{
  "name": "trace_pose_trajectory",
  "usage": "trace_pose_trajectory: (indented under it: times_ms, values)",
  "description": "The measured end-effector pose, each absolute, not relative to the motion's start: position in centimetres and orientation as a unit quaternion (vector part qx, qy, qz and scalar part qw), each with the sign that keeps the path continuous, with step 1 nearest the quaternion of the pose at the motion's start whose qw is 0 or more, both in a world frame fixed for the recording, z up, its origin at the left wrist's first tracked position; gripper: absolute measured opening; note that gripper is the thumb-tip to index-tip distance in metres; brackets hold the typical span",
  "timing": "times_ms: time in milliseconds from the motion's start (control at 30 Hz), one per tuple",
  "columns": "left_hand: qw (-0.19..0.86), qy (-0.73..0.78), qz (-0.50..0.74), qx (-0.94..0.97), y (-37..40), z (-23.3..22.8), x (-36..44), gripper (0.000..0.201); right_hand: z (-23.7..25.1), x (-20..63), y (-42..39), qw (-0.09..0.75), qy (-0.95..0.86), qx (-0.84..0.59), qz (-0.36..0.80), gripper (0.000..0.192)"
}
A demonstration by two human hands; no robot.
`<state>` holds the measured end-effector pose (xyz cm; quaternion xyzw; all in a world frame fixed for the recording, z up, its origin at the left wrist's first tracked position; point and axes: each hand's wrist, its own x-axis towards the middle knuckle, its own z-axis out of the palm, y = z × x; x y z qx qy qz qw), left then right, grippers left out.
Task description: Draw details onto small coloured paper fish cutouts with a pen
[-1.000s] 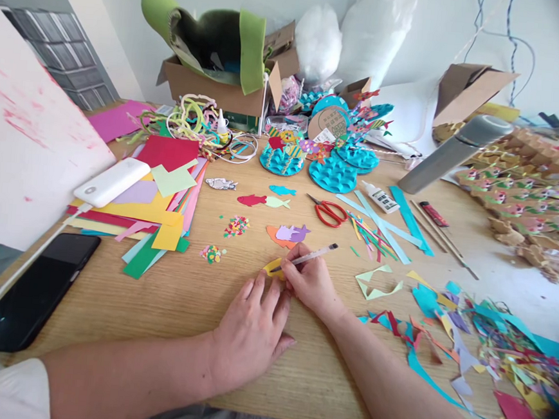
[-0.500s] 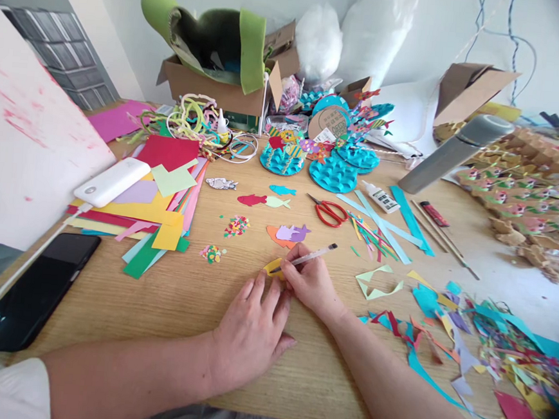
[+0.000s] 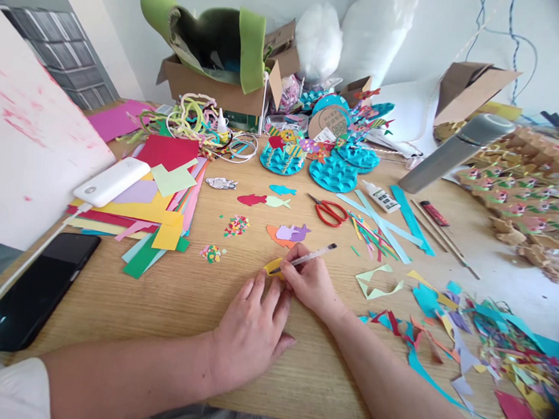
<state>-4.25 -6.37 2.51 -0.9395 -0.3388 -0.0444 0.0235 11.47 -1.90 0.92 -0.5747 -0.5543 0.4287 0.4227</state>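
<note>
The right hand [image 3: 311, 283] pinches a pen [image 3: 312, 255] between its fingers over yellow paper [image 3: 270, 264], just past twelve o'clock from the left hand [image 3: 251, 327], whose fingers spread slightly. Pressing it flat should steady each stroke.

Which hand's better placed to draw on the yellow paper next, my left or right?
Probably your right hand: it holds the pen, tip at the yellow paper. Your left hand rests palm down, fingers near the paper's closer edge.
</note>
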Motion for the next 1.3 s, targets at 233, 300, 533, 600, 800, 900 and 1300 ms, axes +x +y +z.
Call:
trace_pose_trajectory:
  times_ms: [233, 300, 533, 600, 800, 900, 1300]
  values:
    - [0.019, -0.338, -0.043, -0.940, -6.3, 2.5, -4.3, 0.062, 1.1, 11.5, -2.0, 0.429, -0.547, -0.574, 0.433, 0.012]
    - [0.019, -0.341, -0.047, -0.939, -6.3, 2.5, -4.3, 0.064, 1.2, 11.5, -2.0, 0.430, -0.539, -0.570, 0.447, 0.012]
    - [0.012, -0.342, -0.051, -0.938, -6.3, 2.4, -4.2, 0.061, 1.4, 11.4, -2.0, 0.442, -0.535, -0.565, 0.447, 0.013]
    - [0.009, -0.341, -0.056, -0.938, -6.3, 2.5, -4.3, 0.061, 1.5, 11.4, -2.1, 0.476, -0.513, -0.557, 0.448, 0.014]
    - [0.001, -0.343, -0.059, -0.938, -6.2, 3.0, -4.5, 0.057, 2.4, 11.4, -2.2, 0.548, -0.447, -0.569, 0.419, 0.017]
    - [-0.007, -0.347, -0.055, -0.936, -6.2, 3.2, -4.4, 0.056, 2.4, 11.4, -2.0, 0.530, -0.456, -0.570, 0.432, 0.019]
    - [-0.012, -0.348, -0.045, -0.936, -6.1, 3.2, -4.4, 0.056, 1.9, 11.6, -1.7, 0.496, -0.485, -0.578, 0.430, 0.014]
